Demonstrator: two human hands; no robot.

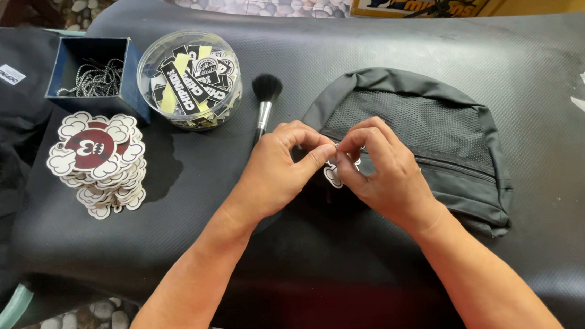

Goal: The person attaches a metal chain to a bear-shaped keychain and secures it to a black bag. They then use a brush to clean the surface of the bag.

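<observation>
Right now my left hand (pixel 276 173) and right hand (pixel 380 168) meet at the near-left edge of the black mesh pouch (pixel 419 144), both pinching a small white tag (pixel 333 175) and a thin chain I can barely see; neither hand is nearer. Lengthwise, the pouch runs from there toward the lower right. Left of it lie a makeup brush (pixel 264 104), a round clear tub of black-and-yellow labels (pixel 188 79), a blue box of chains (pixel 94 76) and a stack of cloud-shaped red-and-white tags (pixel 97 162).

Blue square box (pixel 62 64) far left; round clear tub (pixel 222 111) of black-yellow tags beside
</observation>
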